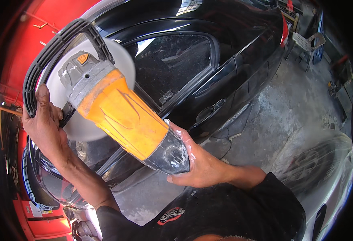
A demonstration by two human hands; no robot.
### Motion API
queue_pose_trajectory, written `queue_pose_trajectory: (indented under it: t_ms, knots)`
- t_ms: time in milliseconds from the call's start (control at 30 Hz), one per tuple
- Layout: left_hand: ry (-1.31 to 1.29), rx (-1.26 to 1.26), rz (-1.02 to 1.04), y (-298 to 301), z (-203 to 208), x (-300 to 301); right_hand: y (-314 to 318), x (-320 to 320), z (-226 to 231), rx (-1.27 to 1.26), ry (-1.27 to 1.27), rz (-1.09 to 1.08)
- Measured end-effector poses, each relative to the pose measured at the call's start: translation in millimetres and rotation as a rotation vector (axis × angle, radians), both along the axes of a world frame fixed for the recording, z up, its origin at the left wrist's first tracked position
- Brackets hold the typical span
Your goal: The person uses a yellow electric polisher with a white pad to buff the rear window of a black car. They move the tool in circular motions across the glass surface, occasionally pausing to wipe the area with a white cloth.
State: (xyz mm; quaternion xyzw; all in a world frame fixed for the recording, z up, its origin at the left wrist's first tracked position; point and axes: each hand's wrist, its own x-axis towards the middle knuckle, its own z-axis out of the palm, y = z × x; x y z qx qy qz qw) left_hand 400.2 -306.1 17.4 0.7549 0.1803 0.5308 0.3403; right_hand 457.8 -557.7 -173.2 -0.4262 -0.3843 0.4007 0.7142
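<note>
While both hands clamp one orange polisher point(124, 116), left hand point(44, 124) grips its handle point(52, 52), right hand point(196, 160) its tail.

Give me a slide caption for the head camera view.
Both hands hold an orange polisher against a black car: left hand on the hoop handle, right hand at its rear.

Bright daylight, glare on black car door point(224, 80), fisheye-bent edges.

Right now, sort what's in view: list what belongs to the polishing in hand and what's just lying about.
In use:
left hand on the black loop handle
right hand under the orange polisher
white pad
black car

Lying about:
chair
cable on the floor
covered car
</note>
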Motion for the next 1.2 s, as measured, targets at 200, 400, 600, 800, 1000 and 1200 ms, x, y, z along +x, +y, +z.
queue_pose_trajectory:
  t_ms: [200, 400, 600, 800, 1000, 1200]
  knots:
    - [0.070, 0.071, -0.070, -17.4, -10.8, 43.3, -16.8, 4.8, -25.7, 0.018, 0.031, -0.169]
    - [0.242, 0.135, -0.238, -80.8, -40.9, 140.7, -52.2, 19.6, -55.4, -0.090, 0.172, -0.441]
    - [0.411, 0.185, -0.462, -106.6, -87.0, 204.5, -77.9, 20.9, -73.3, -0.179, 0.416, -0.594]
    - [0.488, 0.247, -0.554, -128.6, -135.6, 230.5, -94.6, 13.6, -103.6, -0.281, 0.532, -0.610]
    - [0.581, 0.194, -0.558, -144.9, -153.1, 227.4, -105.7, 12.0, -113.1, -0.246, 0.581, -0.605]
    - [0.593, 0.212, -0.552, -146.0, -145.7, 229.9, -105.4, 19.1, -110.2, -0.241, 0.567, -0.650]
